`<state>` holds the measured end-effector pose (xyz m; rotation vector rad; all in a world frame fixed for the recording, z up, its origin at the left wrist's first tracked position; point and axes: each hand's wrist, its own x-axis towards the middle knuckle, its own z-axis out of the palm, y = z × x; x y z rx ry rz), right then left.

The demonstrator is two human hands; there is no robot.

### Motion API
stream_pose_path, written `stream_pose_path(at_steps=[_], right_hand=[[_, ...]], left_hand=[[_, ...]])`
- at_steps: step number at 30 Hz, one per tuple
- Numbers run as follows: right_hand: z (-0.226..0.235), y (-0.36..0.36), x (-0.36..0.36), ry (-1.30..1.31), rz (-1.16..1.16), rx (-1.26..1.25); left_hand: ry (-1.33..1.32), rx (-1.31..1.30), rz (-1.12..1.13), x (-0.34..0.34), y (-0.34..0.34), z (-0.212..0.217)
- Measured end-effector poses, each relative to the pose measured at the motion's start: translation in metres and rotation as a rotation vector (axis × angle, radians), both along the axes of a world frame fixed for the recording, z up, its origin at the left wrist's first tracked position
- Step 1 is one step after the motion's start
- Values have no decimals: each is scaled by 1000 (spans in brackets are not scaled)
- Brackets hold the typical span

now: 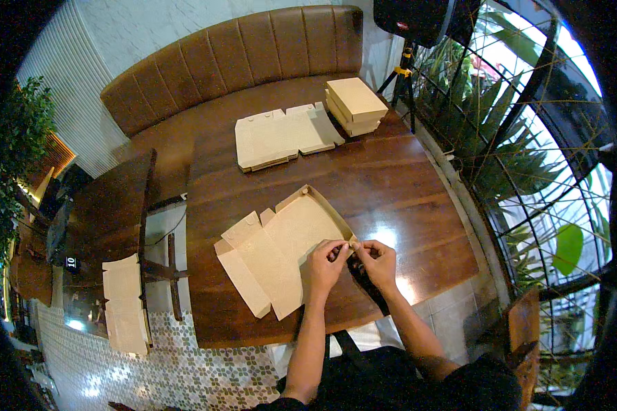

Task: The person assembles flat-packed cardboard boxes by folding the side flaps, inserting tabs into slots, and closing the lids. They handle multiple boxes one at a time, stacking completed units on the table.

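Note:
A half-folded brown cardboard box blank (281, 246) lies on the dark wooden table (404, 192) in front of me. Its far side walls stand up; its lid flaps lie flat to the left. My left hand (324, 264) and my right hand (376, 262) meet at the blank's near right corner. Both pinch a small tab of the cardboard between their fingertips.
A stack of flat cardboard blanks (281, 137) lies further back on the table, with a pile of folded boxes (354, 104) beside it. More blanks (125, 301) rest on a smaller table at left. A brown leather bench (240, 48) and a tripod (406, 75) stand behind.

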<state>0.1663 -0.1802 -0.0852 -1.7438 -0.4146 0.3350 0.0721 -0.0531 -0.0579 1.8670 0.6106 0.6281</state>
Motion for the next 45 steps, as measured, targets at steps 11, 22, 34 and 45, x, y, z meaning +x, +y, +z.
stream_pose_path(at_steps=[11,22,34,45], right_hand=[[4,1,-3,97,23,71],[-4,3,-2,-32,0,1],[-11,4,1,-69,-18,-3],[-10,3,3,-44,-1,-98]], left_hand=[[18,-8,21,-4,1,-1],[-3,28,22,-3,0,-1],[-24,65,48,7,2,11],[59,72,-90,38,22,23]])
